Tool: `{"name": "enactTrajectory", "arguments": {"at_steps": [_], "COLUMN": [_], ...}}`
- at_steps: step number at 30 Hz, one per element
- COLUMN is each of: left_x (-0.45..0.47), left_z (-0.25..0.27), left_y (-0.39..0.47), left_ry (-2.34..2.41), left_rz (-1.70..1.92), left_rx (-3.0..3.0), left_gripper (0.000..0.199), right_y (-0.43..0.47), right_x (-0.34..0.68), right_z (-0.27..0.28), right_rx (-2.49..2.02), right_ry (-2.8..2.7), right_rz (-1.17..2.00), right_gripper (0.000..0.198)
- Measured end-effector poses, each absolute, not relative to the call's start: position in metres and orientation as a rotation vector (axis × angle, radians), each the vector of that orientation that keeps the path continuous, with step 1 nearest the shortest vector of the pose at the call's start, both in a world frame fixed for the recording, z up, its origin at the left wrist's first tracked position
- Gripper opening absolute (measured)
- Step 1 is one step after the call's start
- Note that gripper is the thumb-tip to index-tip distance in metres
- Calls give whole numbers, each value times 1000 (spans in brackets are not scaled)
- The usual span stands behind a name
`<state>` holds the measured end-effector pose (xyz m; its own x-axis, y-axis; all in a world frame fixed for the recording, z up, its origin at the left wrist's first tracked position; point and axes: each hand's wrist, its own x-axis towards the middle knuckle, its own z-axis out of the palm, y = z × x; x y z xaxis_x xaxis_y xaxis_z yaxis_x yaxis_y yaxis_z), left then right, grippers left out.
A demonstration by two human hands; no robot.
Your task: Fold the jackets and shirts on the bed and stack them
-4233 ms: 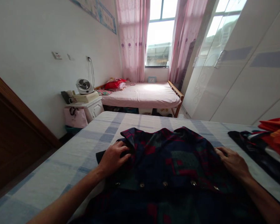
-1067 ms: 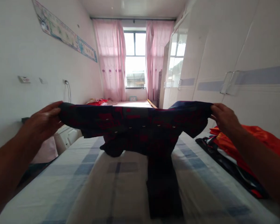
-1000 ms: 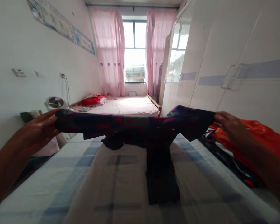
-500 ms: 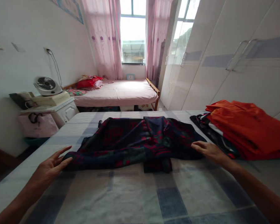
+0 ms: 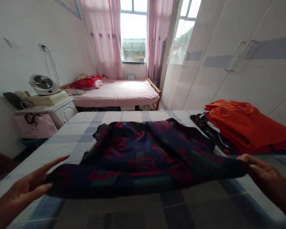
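Note:
A dark navy garment (image 5: 143,159) with red and green block patterns lies spread across the bed, its near edge pulled out in a long band toward me. At its left end, my left hand (image 5: 26,187) grips the cloth, thumb low and index finger stretched out; the other fingers are partly hidden. My right hand (image 5: 267,171) pinches the right end of the same edge between thumb and fingers. The near edge is blurred and looks slightly raised off the sheet. Whether the garment is a shirt or a jacket, I cannot tell.
Folded orange clothes (image 5: 250,124) lie in a pile at the right, over darker folded clothes (image 5: 209,130). A blue and white checked sheet (image 5: 85,127) covers the bed. Beyond are a pink bed (image 5: 119,92), a fan (image 5: 44,84) on a cabinet, and a white wardrobe (image 5: 205,82).
My right hand has moved right and taken the garment's near corner. My left hand has moved left and closer. The near edge is now stretched wider and drawn toward me.

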<state>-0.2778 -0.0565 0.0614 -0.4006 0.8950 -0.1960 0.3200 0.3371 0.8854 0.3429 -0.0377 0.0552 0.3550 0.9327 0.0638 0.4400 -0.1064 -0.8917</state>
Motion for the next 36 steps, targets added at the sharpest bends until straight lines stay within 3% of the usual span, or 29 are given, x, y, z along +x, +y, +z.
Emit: {"name": "enactTrajectory", "arguments": {"at_steps": [4,12,17,23,27,33,36], "left_x": [-265,-277,-282,-286,-256,-220,-210], "left_z": [39,34,44,60,60,48,47], "left_y": [-79,-75,-66,25,108,162,155], "left_ry": [1749,1727,1773,1977,1933,1806,1712], "left_rz": [1049,839,736,696,639,562,452], "left_rx": [1187,1068,1197,1635,1807,1868,1927], "left_gripper": [45,60,57,86,98,83,58], "right_y": [-59,-61,-38,56,139,213,218], "right_x": [352,319,308,313,301,258,240], "right_z": [23,21,24,38,41,42,39], "right_rx": [-1891,-1983,-1995,-1962,-1938,-1884,-1802], "right_ry": [-1544,-1814,-1875,-1825,-1905,-2003,-2134], "right_rz": [736,449,365,33,43,444,541], "right_gripper": [16,47,46,50,55,71,77]}}
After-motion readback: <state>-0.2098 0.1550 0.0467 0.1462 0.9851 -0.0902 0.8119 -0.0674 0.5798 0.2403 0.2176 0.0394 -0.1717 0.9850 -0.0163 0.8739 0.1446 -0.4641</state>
